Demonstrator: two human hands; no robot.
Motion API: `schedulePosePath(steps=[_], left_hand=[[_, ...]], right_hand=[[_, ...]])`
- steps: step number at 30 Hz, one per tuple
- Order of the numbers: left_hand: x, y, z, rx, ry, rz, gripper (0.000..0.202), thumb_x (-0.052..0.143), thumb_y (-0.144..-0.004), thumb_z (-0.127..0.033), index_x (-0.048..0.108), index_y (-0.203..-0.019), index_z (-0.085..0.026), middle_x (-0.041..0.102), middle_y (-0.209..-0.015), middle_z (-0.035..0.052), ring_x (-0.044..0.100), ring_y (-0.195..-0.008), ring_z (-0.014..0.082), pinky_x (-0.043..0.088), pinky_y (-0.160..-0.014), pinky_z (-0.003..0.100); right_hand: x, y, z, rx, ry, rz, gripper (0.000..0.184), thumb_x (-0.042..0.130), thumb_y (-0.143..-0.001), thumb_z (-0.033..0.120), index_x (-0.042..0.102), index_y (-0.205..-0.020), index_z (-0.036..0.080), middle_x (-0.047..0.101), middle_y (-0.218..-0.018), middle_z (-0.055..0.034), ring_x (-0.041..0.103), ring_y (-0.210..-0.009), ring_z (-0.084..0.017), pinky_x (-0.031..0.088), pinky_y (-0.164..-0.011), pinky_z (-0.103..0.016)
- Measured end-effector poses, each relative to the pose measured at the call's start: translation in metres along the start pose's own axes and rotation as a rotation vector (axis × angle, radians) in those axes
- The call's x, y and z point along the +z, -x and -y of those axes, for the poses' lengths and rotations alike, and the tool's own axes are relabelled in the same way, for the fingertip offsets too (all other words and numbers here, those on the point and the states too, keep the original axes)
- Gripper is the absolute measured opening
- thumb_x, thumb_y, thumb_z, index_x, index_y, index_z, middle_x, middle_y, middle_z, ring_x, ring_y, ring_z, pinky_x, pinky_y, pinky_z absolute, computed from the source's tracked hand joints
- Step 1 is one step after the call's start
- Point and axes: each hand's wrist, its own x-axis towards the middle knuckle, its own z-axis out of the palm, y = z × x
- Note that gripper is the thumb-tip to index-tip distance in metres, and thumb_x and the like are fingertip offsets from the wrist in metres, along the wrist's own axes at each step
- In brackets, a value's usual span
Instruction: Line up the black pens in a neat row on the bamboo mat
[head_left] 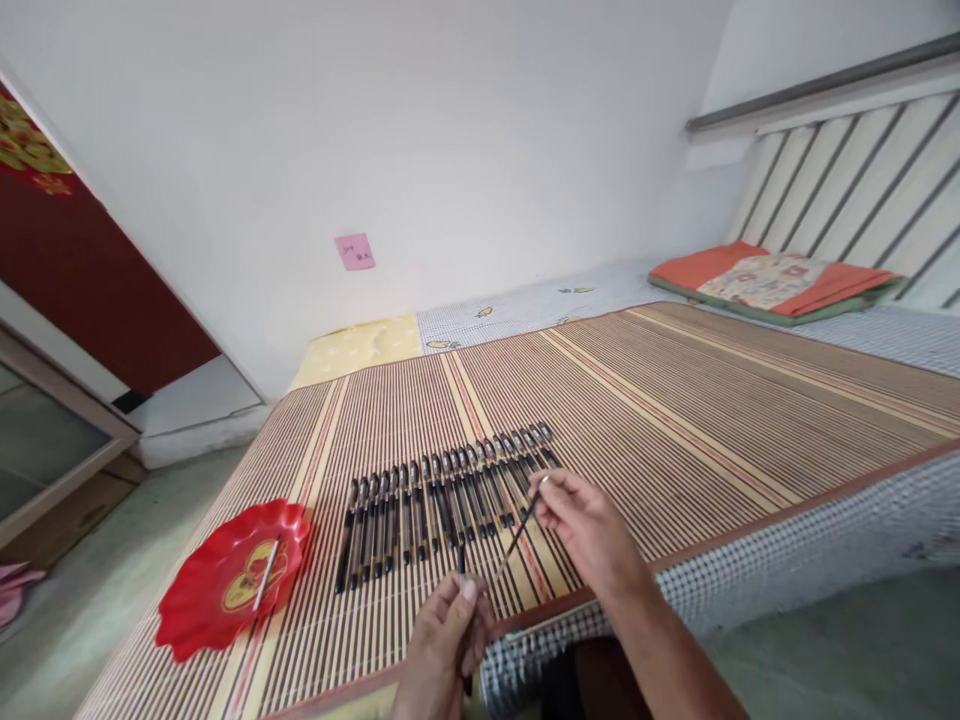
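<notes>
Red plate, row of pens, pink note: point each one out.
Red plate (196, 610): head view, bare front rim.
Row of pens (420, 510): head view, middle barrels.
Pink note (354, 251): head view, its centre, on the wall.

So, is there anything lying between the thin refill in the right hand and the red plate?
Yes. The row of pens lies on the mat between the refill, held by the right hand, and the plate. The left hand holds a pen barrel nearby.
</notes>
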Motion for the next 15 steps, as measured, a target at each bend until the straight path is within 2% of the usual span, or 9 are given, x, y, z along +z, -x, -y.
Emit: schedulePosePath(steps=[3, 7, 9, 12, 15], left_hand=[[0.009, -0.004, -0.003, 0.035, -0.031, 0.043, 0.053, 0.091, -0.069, -0.057, 0.06, -0.079, -0.015, 0.053, -0.058, -0.006, 0.032, -0.044, 0.0021, 0.025, -0.043, 0.015], [0.012, -0.005, 0.006, 0.045, -0.069, 0.031, 0.055, 0.092, -0.066, -0.059, 0.058, -0.073, -0.016, 0.049, -0.052, -0.0079, 0.026, -0.041, 0.0015, 0.02, -0.042, 0.015], [0.011, -0.007, 0.012, 0.049, -0.076, -0.011, 0.055, 0.089, -0.067, -0.063, 0.062, -0.075, -0.016, 0.052, -0.054, -0.0058, 0.033, -0.043, 0.0036, 0.025, -0.043, 0.016], [0.008, -0.012, 0.015, 0.053, -0.084, -0.071, 0.057, 0.077, -0.076, -0.071, 0.069, -0.082, -0.016, 0.063, -0.062, 0.0008, 0.051, -0.052, 0.0115, 0.037, -0.048, 0.021], [0.004, -0.015, 0.013, 0.06, -0.172, -0.086, 0.045, 0.073, -0.083, -0.062, 0.075, -0.092, -0.018, 0.074, -0.08, 0.0066, 0.067, -0.073, 0.0228, 0.049, -0.058, 0.028]], right_hand=[[0.017, 0.019, -0.02, 0.044, 0.074, 0.071, 0.042, 0.084, -0.077, 0.056, 0.079, -0.091, 0.017, 0.07, -0.081, -0.005, 0.06, -0.068, -0.014, 0.049, -0.064, -0.027], [0.029, 0.032, -0.034, 0.044, 0.041, 0.051, 0.04, 0.078, -0.081, 0.056, 0.076, -0.091, 0.017, 0.072, -0.086, -0.0071, 0.06, -0.069, -0.015, 0.049, -0.063, -0.028], [0.03, 0.034, -0.031, 0.027, 0.074, 0.021, 0.039, 0.075, -0.084, 0.055, 0.075, -0.092, 0.017, 0.071, -0.082, -0.0066, 0.06, -0.071, -0.017, 0.049, -0.063, -0.028], [0.027, 0.036, -0.023, -0.011, 0.173, -0.009, 0.037, 0.069, -0.088, 0.054, 0.072, -0.092, 0.018, 0.067, -0.075, -0.0033, 0.056, -0.061, -0.015, 0.044, -0.056, -0.027], [0.025, 0.041, -0.021, -0.025, 0.382, 0.076, 0.024, 0.064, -0.091, 0.042, 0.068, -0.084, 0.02, 0.064, -0.07, -0.0012, 0.053, -0.058, -0.015, 0.039, -0.054, -0.027]])
